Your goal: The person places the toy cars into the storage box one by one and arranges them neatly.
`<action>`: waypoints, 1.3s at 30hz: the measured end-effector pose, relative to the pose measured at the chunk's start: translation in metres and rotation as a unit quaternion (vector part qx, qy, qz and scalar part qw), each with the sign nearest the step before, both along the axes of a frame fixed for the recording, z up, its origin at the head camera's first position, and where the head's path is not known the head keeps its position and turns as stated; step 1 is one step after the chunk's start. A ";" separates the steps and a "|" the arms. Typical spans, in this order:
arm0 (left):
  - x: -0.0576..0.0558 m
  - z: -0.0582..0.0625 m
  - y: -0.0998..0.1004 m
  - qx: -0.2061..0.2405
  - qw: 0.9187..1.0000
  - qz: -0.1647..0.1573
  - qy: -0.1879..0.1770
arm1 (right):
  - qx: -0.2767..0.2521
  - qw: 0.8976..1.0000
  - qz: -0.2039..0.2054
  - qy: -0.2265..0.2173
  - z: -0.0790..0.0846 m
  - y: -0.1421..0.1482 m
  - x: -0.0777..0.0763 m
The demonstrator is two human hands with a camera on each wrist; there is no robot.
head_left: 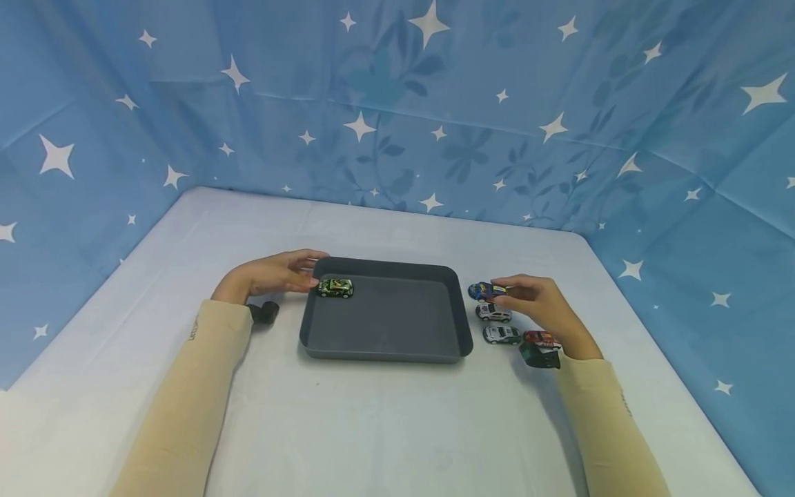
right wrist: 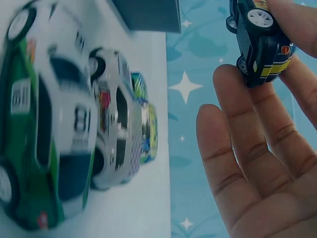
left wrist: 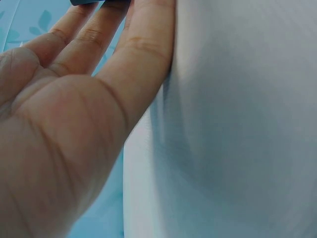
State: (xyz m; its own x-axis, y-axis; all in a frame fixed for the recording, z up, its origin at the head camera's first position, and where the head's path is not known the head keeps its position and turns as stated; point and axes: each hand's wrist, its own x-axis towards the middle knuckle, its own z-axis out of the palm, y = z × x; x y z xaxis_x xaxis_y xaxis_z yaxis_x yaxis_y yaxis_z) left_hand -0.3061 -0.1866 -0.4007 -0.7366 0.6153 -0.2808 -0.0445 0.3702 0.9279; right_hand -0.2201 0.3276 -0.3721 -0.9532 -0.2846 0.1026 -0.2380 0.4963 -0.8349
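1. The dark blue car sits right of centre in the head frame, just beyond the tray's right wall. In the right wrist frame it is at the upper right, raised off the counter, its long axis running roughly top to bottom of that frame.
2. The right hand is the nearer one and pinches this car between thumb and fingers; in the head frame the car lies to the left, at the fingertips.
3. The tray fills the middle of the head frame, left of that hand, its long side across the frame. A camouflage car rests in its upper left corner.
4. The right forearm rises from the lower right, the hand bent toward the left of the frame. Below it are a white car, a white-and-green car and a red car; a blue-and-yellow car shows beyond the white ones in the right wrist frame.
5. The left hand rests at the tray's upper left corner, fingers extended and apart from the thumb.
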 end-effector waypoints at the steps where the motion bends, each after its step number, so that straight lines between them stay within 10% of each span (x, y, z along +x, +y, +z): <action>1: 0.000 0.000 0.000 0.001 1.000 0.001 -0.001 | 0.002 1.000 0.001 0.000 0.001 -0.002 0.000; 39: 0.002 0.002 0.001 0.001 1.000 0.006 -0.002 | 0.023 0.998 0.062 0.020 0.003 -0.066 -0.005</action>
State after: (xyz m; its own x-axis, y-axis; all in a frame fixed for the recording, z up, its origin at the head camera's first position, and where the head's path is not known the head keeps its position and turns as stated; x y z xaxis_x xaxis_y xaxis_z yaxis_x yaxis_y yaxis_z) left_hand -0.3045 -0.1856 -0.3983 -0.7429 0.6067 -0.2829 -0.0527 0.3683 0.9282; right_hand -0.2250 0.2616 -0.3689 -0.9057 -0.4053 0.1246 -0.3334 0.4991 -0.7998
